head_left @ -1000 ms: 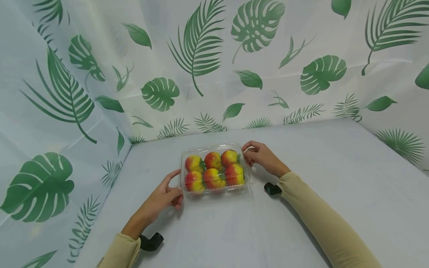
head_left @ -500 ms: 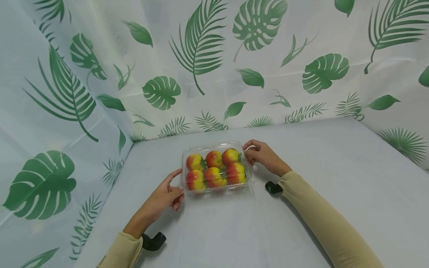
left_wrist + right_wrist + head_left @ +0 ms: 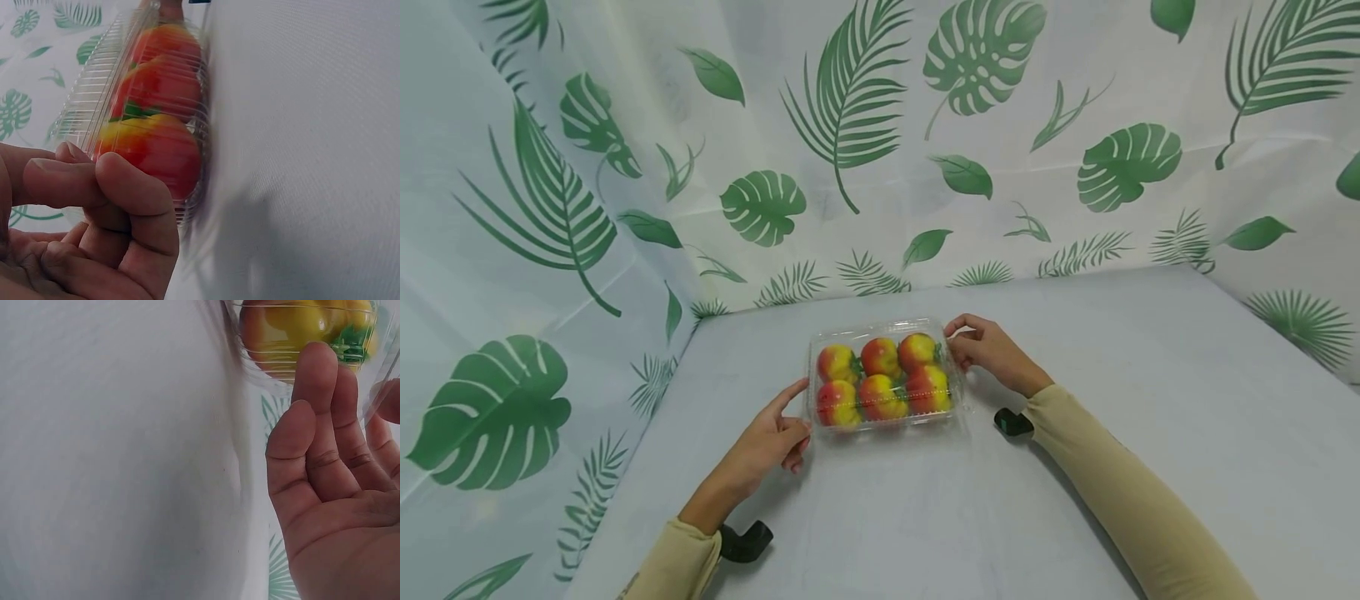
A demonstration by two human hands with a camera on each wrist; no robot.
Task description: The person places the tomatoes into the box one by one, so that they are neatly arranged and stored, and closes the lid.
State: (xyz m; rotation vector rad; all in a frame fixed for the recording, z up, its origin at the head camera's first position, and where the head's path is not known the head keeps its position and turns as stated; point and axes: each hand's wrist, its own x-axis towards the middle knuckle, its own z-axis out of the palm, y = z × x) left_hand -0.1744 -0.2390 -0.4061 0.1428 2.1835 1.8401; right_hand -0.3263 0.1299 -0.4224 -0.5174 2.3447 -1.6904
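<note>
A clear plastic clamshell box (image 3: pixel 887 427) sits on the table, its lid down. Inside lie several red-and-yellow fruits (image 3: pixel 881 397) with green leaves, peach-like in shape. At the box's left side is my left hand (image 3: pixel 763 446): the index finger reaches out to the edge and the thumb is by the near corner. The other fingers (image 3: pixel 147 250) curl loosely, with nothing in them, in the left wrist view. My right hand (image 3: pixel 992 350) has its fingertips at the box's far right edge. In the right wrist view its relaxed fingers (image 3: pixel 315 375) are beside the box wall, not wrapped round it.
A pale cloth covers the table (image 3: pixel 1075 333). White curtains with green leaf prints (image 3: pixel 760 208) rise behind and on both sides. Black wrist-worn devices (image 3: pixel 747 542) show near both sleeves.
Both hands and the box keep their places. The head view shifts slightly.
</note>
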